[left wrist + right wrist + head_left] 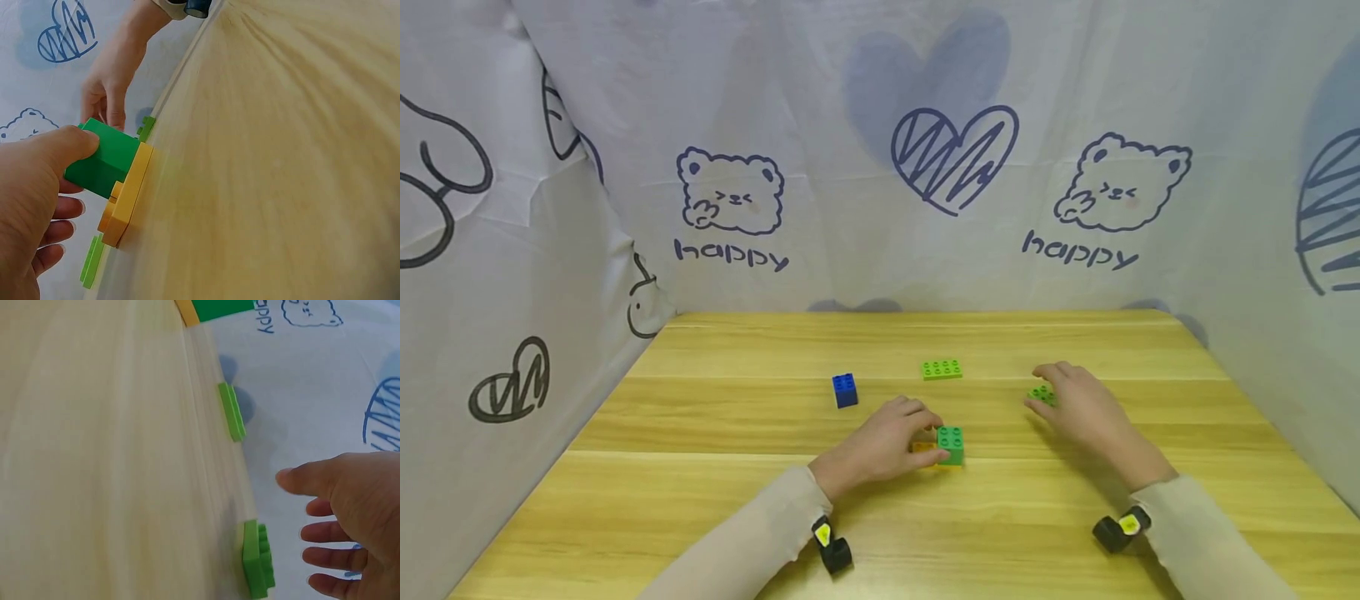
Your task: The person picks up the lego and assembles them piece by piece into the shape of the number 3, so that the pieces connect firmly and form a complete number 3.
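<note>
Pinching green block: left fingers; blue block, head view only.

On my head feed, the orange plate under the green block is partly hidden by the left hand. Right of the block, the right hand covers part of a light-green piece — and my right-wrist feed crops the block's top.

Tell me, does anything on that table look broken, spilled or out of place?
Nothing stands out. The green block covers only one end of the orange block, but appears squarely seated; no damage or spill shows.
</note>
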`<state>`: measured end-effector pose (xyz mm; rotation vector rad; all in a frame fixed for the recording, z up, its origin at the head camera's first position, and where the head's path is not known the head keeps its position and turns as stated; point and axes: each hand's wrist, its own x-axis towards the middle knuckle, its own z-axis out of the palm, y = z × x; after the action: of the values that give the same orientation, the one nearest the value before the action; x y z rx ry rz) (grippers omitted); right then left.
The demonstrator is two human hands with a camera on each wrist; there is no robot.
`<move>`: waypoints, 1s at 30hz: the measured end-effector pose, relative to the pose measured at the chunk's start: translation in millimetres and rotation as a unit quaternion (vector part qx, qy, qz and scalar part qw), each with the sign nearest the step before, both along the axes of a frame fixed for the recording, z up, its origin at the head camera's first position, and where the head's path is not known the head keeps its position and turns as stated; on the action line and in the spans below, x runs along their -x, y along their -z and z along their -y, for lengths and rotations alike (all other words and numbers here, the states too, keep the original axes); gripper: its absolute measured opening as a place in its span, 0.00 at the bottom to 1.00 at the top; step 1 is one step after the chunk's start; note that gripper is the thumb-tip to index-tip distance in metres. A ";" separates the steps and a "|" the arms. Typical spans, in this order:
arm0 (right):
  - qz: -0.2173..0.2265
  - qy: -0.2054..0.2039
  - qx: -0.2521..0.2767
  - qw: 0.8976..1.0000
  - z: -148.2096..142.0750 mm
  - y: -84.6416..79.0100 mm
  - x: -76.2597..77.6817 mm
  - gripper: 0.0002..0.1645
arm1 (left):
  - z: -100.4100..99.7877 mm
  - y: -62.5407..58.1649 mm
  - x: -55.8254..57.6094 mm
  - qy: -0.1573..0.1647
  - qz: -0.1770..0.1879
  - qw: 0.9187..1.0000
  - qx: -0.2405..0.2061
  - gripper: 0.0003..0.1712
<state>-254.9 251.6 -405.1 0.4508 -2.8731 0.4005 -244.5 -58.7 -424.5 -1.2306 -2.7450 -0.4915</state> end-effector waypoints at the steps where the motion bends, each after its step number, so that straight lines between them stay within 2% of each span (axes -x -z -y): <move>1: 0.006 0.003 0.000 1.000 -2.2 1.3 1.2 0.31 | 0.0 0.0 0.2 0.000 0.000 1.000 0.000 0.28; 13: 0.043 0.021 -0.017 0.999 -20.3 8.4 5.6 0.31 | 0.0 0.9 1.0 0.005 -0.011 1.000 -0.004 0.28; 20: 0.061 0.025 -0.026 0.997 -22.3 7.9 5.4 0.29 | -0.6 -1.8 -0.4 0.001 0.000 1.000 0.001 0.28; 30: 0.080 0.020 -0.046 0.996 -22.6 9.4 4.7 0.30 | 0.1 -1.8 0.4 0.006 -0.007 1.000 0.004 0.28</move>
<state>-259.6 274.2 -414.5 0.3908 -3.0614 0.3132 -244.8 -58.8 -422.7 -1.2483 -2.7334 -0.4714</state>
